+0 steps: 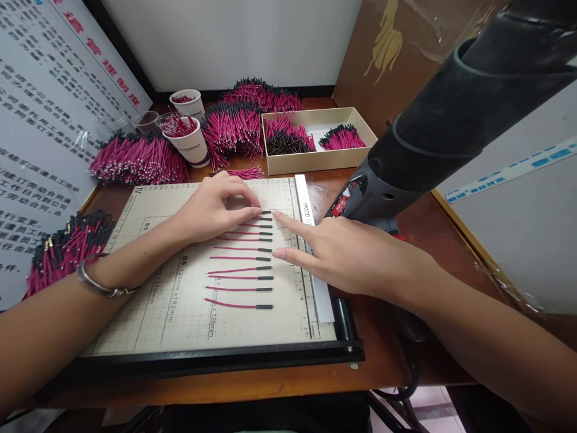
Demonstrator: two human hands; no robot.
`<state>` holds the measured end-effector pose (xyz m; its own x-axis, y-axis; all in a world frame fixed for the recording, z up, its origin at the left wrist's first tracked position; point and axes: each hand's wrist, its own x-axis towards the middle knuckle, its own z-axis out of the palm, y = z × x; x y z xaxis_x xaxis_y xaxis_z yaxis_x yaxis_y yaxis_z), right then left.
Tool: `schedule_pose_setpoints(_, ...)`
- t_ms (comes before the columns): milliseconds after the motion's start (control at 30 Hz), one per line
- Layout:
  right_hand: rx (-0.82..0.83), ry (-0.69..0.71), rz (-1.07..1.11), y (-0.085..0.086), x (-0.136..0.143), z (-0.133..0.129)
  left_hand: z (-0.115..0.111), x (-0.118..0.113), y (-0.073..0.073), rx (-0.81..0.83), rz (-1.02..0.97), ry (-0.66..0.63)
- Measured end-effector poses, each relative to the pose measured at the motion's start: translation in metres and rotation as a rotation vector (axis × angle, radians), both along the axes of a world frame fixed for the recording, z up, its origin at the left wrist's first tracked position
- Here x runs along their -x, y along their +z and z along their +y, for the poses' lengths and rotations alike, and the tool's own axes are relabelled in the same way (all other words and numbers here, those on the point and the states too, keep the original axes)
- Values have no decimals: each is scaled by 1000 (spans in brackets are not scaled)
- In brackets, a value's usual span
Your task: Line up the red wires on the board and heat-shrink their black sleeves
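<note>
Several magenta wires with black sleeved ends [264, 277] lie in a column on the cream paper-cutter board [171, 325], sleeves toward the right. At the top of the column, my left hand [216, 204] pinches the topmost wire near its black end, thumb and forefinger together; most of that wire is hidden under the hand. My right hand [342, 252] reaches in from the right above the white ruler strip [322, 300]. Its index and middle fingers are stretched apart, their tips just right of the black ends, and it holds nothing.
Behind the board are bundles of magenta wires [234, 129], paper cups [190, 147] and a shallow box [315, 162] with more wires. A large black tubular device [419, 132] stands close beyond my right hand. More wires [74, 243] lie left.
</note>
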<state>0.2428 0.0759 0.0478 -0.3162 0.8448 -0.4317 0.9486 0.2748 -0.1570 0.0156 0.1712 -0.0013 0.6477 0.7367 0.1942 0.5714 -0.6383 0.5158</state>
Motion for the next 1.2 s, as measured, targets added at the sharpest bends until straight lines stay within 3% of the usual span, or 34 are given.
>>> schedule_pose_setpoints(1200, -3, 17, 14, -2, 0, 1, 1, 0, -3, 8, 0, -17)
